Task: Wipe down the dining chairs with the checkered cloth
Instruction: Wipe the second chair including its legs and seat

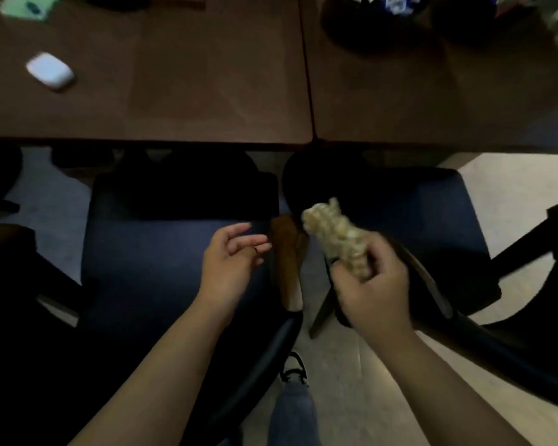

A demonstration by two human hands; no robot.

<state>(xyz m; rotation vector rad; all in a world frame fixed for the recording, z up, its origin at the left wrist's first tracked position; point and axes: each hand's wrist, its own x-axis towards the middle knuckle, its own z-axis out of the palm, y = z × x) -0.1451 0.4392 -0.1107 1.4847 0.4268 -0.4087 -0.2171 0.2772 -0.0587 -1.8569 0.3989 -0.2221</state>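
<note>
Cloth (339, 239) bunched in right hand (371, 291); left hand (231, 259) loose.

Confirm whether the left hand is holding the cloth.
No: the left hand is open and empty; the right hand grips the bunched cloth.

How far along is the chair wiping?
Nothing visibly wiped yet; the dim, blurry view can't confirm any. In hand: the right hand grips the bunched cloth above the gap between the chairs; the left hand hangs open. Left: the left chair and right chair.
</note>
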